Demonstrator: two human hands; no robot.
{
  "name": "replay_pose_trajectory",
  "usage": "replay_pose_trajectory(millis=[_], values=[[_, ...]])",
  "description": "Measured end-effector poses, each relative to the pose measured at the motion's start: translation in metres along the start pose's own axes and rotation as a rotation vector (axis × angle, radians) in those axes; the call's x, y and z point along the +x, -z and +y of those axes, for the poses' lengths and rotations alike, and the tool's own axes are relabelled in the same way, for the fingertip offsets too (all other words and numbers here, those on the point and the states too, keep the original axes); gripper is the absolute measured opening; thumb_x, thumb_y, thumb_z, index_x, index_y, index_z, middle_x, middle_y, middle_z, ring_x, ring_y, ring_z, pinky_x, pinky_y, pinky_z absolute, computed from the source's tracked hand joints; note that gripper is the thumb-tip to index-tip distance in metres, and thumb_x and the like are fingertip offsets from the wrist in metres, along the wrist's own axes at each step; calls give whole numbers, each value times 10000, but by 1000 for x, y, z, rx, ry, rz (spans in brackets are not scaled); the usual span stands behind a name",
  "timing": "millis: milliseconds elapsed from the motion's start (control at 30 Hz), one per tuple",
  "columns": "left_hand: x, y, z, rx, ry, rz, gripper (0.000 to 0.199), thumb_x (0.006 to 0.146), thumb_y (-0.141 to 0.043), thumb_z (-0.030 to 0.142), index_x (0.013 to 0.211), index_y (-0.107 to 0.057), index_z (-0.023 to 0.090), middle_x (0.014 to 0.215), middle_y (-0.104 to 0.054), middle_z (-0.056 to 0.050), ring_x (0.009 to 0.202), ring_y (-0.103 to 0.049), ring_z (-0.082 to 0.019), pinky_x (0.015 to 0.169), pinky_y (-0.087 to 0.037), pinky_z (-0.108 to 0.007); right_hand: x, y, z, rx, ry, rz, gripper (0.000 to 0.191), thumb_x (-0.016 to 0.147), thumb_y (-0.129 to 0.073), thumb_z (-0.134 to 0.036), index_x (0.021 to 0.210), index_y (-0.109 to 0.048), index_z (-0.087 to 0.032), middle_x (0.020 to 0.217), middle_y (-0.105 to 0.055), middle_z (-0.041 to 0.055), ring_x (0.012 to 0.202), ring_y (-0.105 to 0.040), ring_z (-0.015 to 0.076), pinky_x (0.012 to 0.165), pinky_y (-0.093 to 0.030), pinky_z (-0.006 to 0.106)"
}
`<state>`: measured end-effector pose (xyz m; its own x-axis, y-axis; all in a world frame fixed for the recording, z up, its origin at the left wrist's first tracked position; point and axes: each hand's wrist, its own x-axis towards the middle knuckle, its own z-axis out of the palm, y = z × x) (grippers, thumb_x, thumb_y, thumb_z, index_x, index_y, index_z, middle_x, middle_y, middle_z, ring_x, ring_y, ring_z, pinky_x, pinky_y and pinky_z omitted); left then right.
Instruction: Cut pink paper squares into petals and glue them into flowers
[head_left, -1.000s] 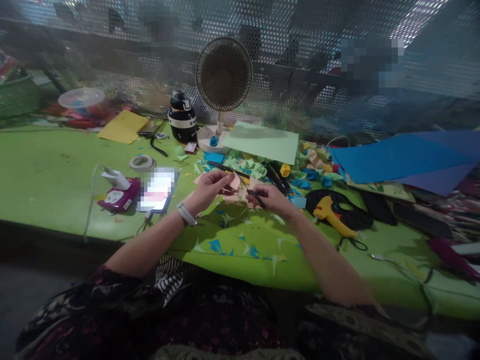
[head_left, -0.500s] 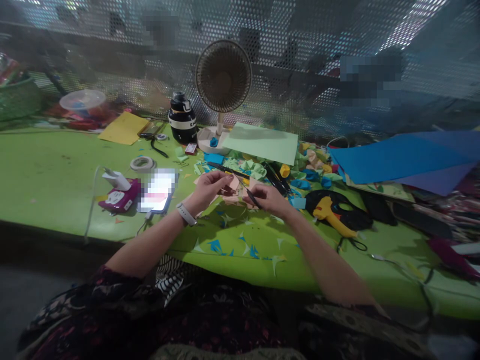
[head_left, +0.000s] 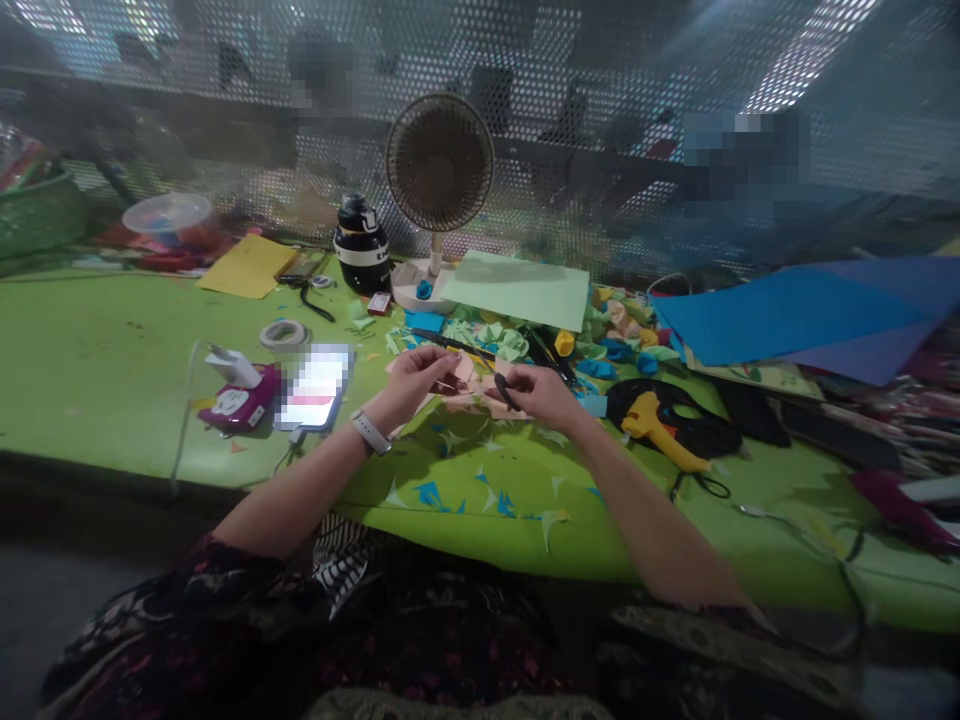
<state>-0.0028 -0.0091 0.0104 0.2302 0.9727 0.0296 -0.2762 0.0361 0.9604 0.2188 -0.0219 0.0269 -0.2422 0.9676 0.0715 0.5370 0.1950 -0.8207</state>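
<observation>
My left hand [head_left: 426, 378], with a white watch band on its wrist, pinches a small piece of peach paper [head_left: 466, 372]. Closed around dark-handled scissors [head_left: 505, 392] is my right hand [head_left: 541, 396], just right of that paper. The blades point up and to the left, close to my left fingers. Whether they touch the paper I cannot tell. More peach paper lies beneath both hands, partly covered by them. Curved blue and pale green paper offcuts [head_left: 491, 500] are scattered on the green table [head_left: 300, 490] nearer to me.
Behind my hands stand a fan [head_left: 439, 162] and a black bottle [head_left: 361, 245]. Left of them are a lit phone [head_left: 315, 388], a purple charger block [head_left: 238, 395] and a tape roll [head_left: 283, 334]. Crumpled paper pieces [head_left: 510, 342], a yellow glue gun [head_left: 660, 432] and blue sheets [head_left: 795, 310] lie rightward.
The scissors in my right hand have turned slightly, and their handle shows more. My left hand keeps its pinch on the peach paper. The whole view has shifted a little.
</observation>
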Motion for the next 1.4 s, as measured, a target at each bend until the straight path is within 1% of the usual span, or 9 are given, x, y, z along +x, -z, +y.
replay_pose_trajectory(millis=[200,367,467,567,767,867,967,1200,1400], values=[[4,-2,1,-156,181,22,333,767,-787,426,865,-608,163,738,-696,-8,653,-744,-161,487,-534,-172,6,16,13,-50,-47,201,562,641,-698,-741,670,-571,-193,633,-576,21,587,-456,143,531,-331,278],[8,-4,1,-257,297,97,237,913,-627,339,809,-635,127,744,-740,-97,685,-746,-161,610,-594,-211,15,34,33,-230,-71,371,541,659,-660,-743,655,-578,-209,662,-621,53,606,-503,173,568,-354,300],[8,-3,1,-270,276,62,179,920,-592,265,863,-674,117,799,-765,-117,707,-744,-158,684,-611,-241,17,43,42,-403,-82,424,511,688,-652,-712,639,-607,-205,723,-644,82,659,-536,195,604,-369,310],[7,-1,-1,-267,215,0,180,893,-637,292,921,-696,124,899,-775,-119,777,-746,-163,751,-609,-259,18,51,49,-539,-116,450,503,724,-641,-686,630,-645,-192,733,-654,100,689,-554,210,602,-357,311],[6,2,-3,-277,146,-89,203,752,-792,206,921,-711,128,936,-767,-84,871,-731,-152,824,-574,-246,21,62,61,-641,-348,458,423,768,-668,-593,710,-714,-176,694,-703,85,692,-630,219,574,-353,285],[7,2,-5,-228,148,-35,275,671,-847,177,911,-721,130,877,-756,-51,766,-702,-117,722,-558,-216,23,65,68,-661,-398,465,373,771,-686,-548,773,-745,-179,780,-743,96,777,-677,239,593,-377,278],[8,3,-7,-167,166,18,295,620,-887,248,833,-716,136,764,-721,-11,650,-646,-88,661,-540,-215,23,68,71,-654,-417,470,360,769,-693,-536,812,-761,-186,815,-756,100,815,-696,254,608,-402,282],[5,2,-9,26,126,-9,372,598,-887,428,775,-728,142,693,-684,-4,578,-578,-78,578,-466,-203,20,76,70,-682,-456,472,322,782,-694,-478,816,-768,-167,795,-757,109,833,-705,266,622,-426,285],[6,0,-3,86,-13,151,281,609,-866,351,729,-728,138,608,-631,23,505,-461,-48,507,-346,-197,21,76,76,-653,-435,444,243,805,-662,-376,891,-773,-176,854,-767,86,862,-704,241,687,-463,285]])
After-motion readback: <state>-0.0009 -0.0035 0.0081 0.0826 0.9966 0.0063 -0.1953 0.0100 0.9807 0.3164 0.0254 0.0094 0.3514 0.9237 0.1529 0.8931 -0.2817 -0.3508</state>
